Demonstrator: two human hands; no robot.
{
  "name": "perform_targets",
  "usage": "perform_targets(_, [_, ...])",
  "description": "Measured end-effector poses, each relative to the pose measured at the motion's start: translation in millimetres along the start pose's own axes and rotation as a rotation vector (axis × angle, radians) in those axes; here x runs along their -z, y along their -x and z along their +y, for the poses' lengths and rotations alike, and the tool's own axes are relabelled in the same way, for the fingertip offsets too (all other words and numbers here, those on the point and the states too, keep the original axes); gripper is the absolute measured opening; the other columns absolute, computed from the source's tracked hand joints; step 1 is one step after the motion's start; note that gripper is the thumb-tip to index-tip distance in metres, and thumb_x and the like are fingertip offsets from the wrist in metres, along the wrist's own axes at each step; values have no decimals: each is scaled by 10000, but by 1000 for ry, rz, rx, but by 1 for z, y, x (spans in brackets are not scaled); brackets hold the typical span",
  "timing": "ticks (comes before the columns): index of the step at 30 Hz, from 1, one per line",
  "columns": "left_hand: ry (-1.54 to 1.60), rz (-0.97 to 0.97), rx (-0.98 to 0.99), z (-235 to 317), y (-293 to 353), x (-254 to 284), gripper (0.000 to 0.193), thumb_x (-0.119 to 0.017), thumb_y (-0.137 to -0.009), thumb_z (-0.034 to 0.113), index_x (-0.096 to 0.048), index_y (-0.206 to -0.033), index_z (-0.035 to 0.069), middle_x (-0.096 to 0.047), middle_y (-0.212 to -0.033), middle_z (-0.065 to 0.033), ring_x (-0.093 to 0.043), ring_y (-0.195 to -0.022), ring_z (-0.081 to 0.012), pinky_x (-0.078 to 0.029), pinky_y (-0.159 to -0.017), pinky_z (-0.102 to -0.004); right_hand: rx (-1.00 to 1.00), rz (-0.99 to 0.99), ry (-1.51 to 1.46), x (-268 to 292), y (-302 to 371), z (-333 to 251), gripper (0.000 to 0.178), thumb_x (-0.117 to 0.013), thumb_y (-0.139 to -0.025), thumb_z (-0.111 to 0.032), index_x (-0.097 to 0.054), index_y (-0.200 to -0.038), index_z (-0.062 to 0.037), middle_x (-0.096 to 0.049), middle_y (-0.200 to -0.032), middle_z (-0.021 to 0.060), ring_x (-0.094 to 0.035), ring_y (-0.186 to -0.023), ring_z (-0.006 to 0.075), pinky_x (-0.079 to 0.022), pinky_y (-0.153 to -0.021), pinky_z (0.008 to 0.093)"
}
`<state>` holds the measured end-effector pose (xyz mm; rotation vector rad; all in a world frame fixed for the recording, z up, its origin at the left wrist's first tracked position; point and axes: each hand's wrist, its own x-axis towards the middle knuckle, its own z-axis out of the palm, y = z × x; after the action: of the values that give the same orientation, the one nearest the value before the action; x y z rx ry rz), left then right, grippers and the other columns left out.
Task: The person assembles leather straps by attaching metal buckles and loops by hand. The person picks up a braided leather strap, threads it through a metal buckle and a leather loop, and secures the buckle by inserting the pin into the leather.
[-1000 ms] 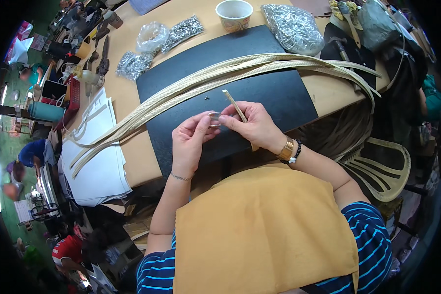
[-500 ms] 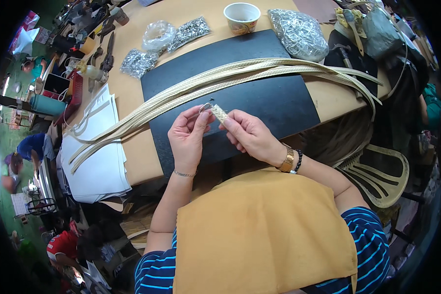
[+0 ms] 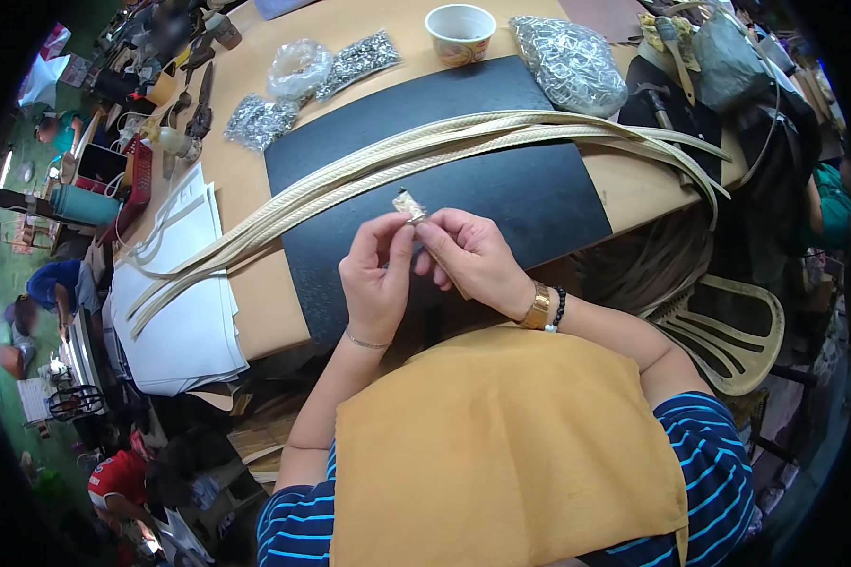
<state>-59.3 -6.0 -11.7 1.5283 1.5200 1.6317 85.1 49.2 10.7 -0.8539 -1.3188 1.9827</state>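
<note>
Strap end (image 3: 408, 206), pale and woven with a small metal fitting on it, sits pinched between my left hand (image 3: 376, 279) and right hand (image 3: 473, 260), both sets of fingers closed on it above the near edge of the black mat (image 3: 501, 180). Compared with half a second ago, I see the tip raised slightly higher. Long woven strips (image 3: 425, 156) lie across the mat's far side.

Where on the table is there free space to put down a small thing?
The black mat is bare between the pale straps and the hands, and above the straps below the paper cup. The far left edge is crowded with tools and bags of metal parts.
</note>
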Motion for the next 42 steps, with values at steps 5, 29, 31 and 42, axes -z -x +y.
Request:
perform_targets(5, [329,22,209,-11,-1,1,127,-468,-1028,145,-502,-1101,47,-624,-968,-67,-599,-697,-78,-507,-637,-209,172,-60,437,14,-10,3,274,-610,-966,-254,-640,-877,4,-650,-749,19,-530,-654,39,-454,-579,233])
perform_targets(29, [360,-59,262,11,-3,5,179,-592,-955,43,-607,-1133,42,-649,-938,-16,-579,-830,-46,-458,-723,-186,-362,-301,-344,45,-17,-41,343,-711,-887,-164,-628,-1184,-15,-674,-938,27,-641,-794,80,-559,-669,213])
perform_targets(31, [323,-54,234,10,-3,8,191,-599,-951,41,-606,-1142,32,-655,-935,-23,-585,-829,-51,-466,-728,-194,-144,-174,-237,39,-16,-35,304,-711,-887,-163,-653,-1145,-16,-682,-930,21,-634,-774,72,-553,-668,211])
perform_targets(42, [19,-63,125,11,5,6,145,-646,-920,32,-555,-1032,24,-658,-925,-37,-572,-767,-38,-441,-646,-164,26,-3,-5,22,-18,-22,255,-733,-870,-163,-688,-1063,-2,-709,-926,50,-645,-786,72,-544,-658,215])
